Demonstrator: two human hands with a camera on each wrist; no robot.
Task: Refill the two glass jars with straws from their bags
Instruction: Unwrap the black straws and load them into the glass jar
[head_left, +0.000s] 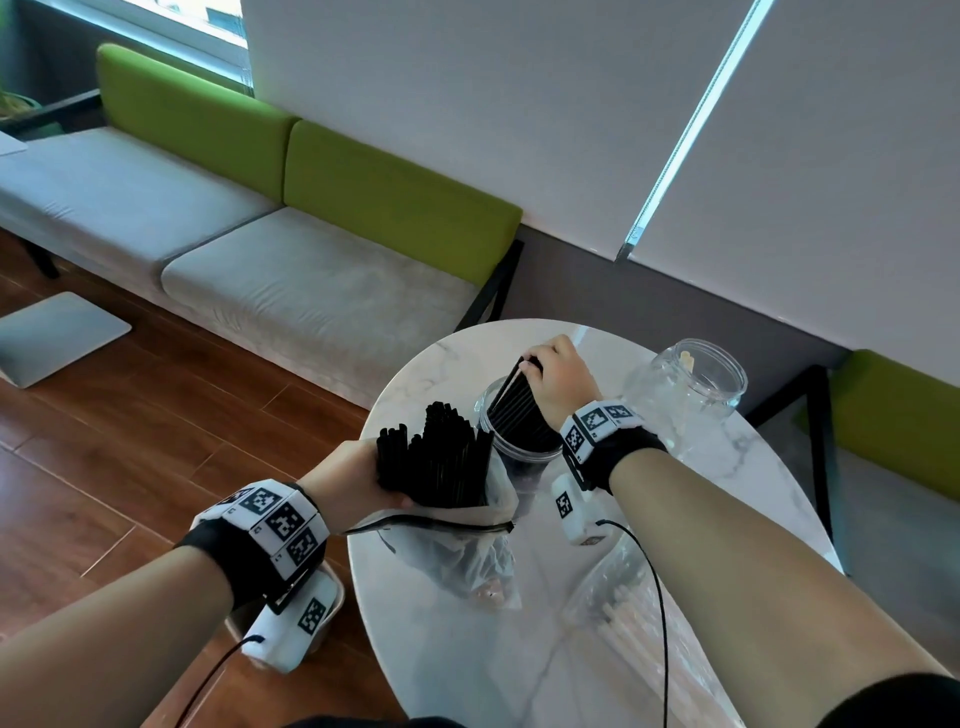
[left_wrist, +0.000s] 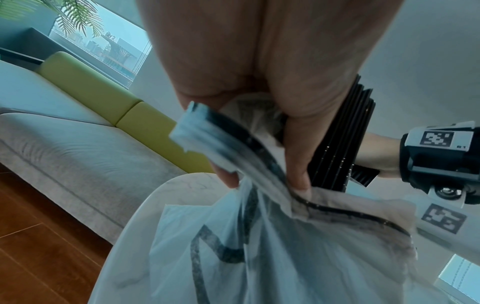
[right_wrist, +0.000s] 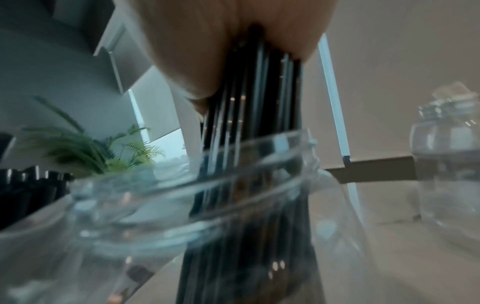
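My left hand (head_left: 363, 480) grips a clear plastic bag (head_left: 467, 551) with a thick bundle of black straws (head_left: 436, 457) sticking out of its mouth, held over the near left of the round marble table (head_left: 717, 483). My right hand (head_left: 556, 376) grips a smaller bunch of black straws (head_left: 514, 402) whose lower ends stand inside the near glass jar (head_left: 519, 447). The wrist view shows that bunch (right_wrist: 249, 115) passing through the jar's rim (right_wrist: 197, 185). A second glass jar (head_left: 685, 384) stands at the right, holding a few pale straws.
A clear bag of white straws (head_left: 623, 613) lies on the table under my right forearm. A grey bench with green back cushions (head_left: 291, 249) runs along the wall behind. Wooden floor (head_left: 130, 426) spreads to the left, with a small bin below my left wrist.
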